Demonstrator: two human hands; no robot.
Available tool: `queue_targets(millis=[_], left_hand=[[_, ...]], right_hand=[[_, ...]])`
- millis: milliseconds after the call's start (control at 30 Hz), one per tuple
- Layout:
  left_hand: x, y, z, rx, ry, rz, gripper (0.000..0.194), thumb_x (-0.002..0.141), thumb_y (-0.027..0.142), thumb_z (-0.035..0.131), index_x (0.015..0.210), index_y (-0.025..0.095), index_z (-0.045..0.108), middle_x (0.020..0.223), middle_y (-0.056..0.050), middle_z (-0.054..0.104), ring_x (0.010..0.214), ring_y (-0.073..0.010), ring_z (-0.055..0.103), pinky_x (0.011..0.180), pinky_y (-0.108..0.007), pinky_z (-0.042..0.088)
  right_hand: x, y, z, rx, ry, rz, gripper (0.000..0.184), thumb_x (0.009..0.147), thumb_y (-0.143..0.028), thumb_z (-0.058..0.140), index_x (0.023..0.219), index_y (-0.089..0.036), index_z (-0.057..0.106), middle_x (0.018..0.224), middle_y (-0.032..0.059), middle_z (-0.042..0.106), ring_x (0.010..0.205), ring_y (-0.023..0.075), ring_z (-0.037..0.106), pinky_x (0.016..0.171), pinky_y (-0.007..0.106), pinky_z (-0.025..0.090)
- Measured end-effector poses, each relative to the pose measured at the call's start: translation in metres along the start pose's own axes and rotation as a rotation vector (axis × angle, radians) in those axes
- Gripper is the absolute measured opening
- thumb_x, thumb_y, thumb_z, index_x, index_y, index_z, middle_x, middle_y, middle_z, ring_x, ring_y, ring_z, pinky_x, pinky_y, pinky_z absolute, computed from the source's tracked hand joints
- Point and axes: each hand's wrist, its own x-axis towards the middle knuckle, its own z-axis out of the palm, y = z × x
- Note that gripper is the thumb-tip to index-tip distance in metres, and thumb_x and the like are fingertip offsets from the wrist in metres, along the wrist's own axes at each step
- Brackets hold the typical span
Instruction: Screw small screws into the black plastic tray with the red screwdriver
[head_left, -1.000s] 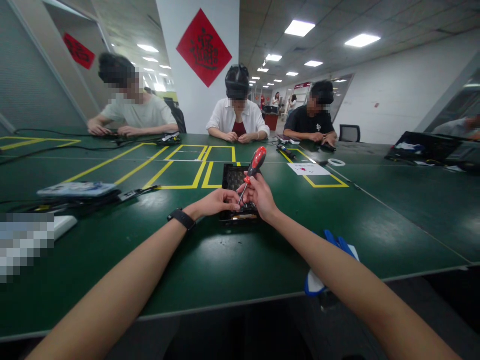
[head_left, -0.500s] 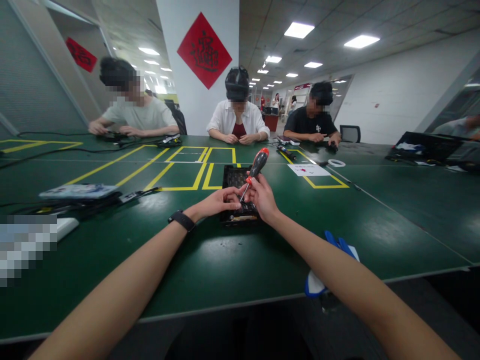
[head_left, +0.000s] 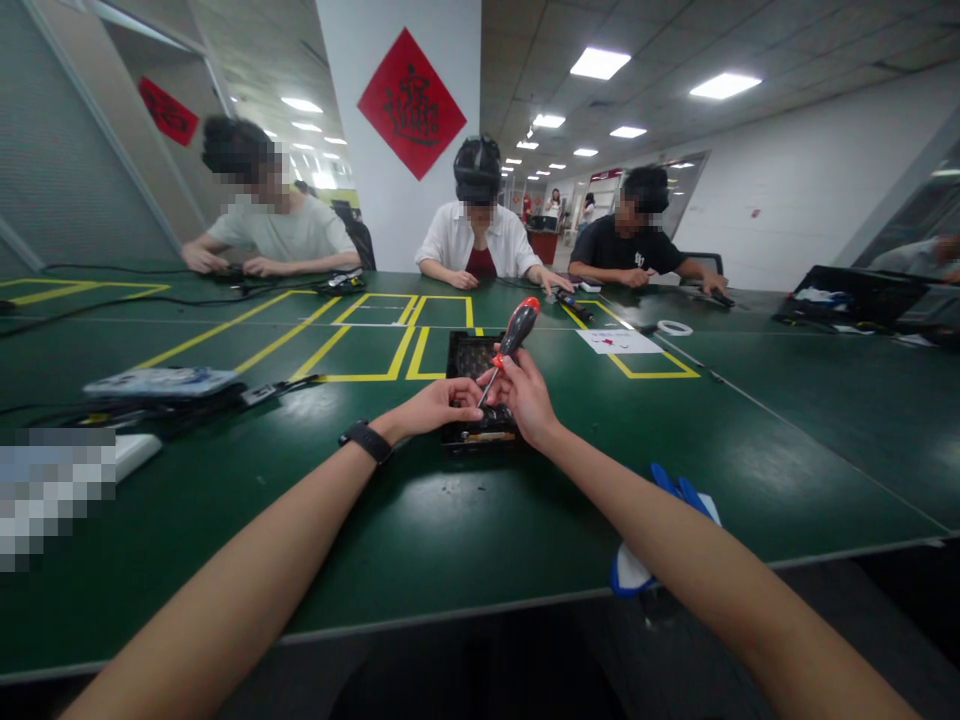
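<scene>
A screwdriver (head_left: 519,326) with a black-and-red handle leans over an open black case (head_left: 469,350) in the middle of the table. The fingers of my right hand (head_left: 531,400) are closed round its lower handle and upper shaft. Its shaft slants down and left, with the tip beside the fingers of my left hand (head_left: 431,405). That hand is bent over the case, thumb and fingers pinched together near the tip; whatever they hold is too small or hidden. Small dark parts lie inside the case, and a yellowish strip (head_left: 487,436) shows at its near edge.
Blue-and-white gloves (head_left: 631,570) lie by my right forearm at the table edge. On the left are a flat box (head_left: 161,382) and bundled cables (head_left: 202,405). A paper sheet (head_left: 619,342) and a tape roll (head_left: 674,328) lie right of the case. Several people sit opposite.
My hands and the screwdriver hold nearly the same pose. Opposite, the person in white has reached a hand toward the dark tool on the table, and the person in black has extended an arm sideways.
</scene>
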Motion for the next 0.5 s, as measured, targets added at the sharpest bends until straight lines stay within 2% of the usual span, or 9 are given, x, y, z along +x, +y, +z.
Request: queue_targets(millis=[100,333,500], left_hand=[[-0.0005,-0.0006,-0.0017,0.015,-0.014,-0.001,0.024,0.071,0.031,0.069,0.078,0.011,0.058,0.075,0.000,0.059,0.068,-0.0081,0.053,0.069,-0.023,0.042],[-0.0018,0.0039,0.0017,0.005,-0.015,-0.014,0.028,0.076,0.037,0.063,0.085,0.011,0.062,0.079,-0.004,0.064,0.073,-0.0115,0.057,0.072,-0.026,0.043],[-0.0008,0.0062,0.0065,0.041,0.057,-0.020,0.027,0.070,0.035,0.069,0.076,0.011,0.057,0.071,0.001,0.059,0.064,-0.0079,0.051,0.063,-0.022,0.039]], right_hand=[[-0.0003,-0.0007,0.0004,-0.007,-0.006,0.007,0.031,0.085,-0.039,0.049,0.111,-0.023,0.045,0.071,-0.0019,0.064,0.047,0.0071,0.055,0.047,0.019,0.044],[0.0002,-0.0007,0.0012,0.026,-0.031,0.067,0.029,0.084,-0.034,0.050,0.110,-0.022,0.046,0.068,-0.0022,0.064,0.044,0.0071,0.053,0.045,0.020,0.044],[0.0012,0.0024,0.0007,0.032,-0.025,0.073,0.029,0.084,-0.034,0.051,0.110,-0.022,0.047,0.068,-0.0025,0.064,0.045,0.0061,0.053,0.046,0.018,0.043]])
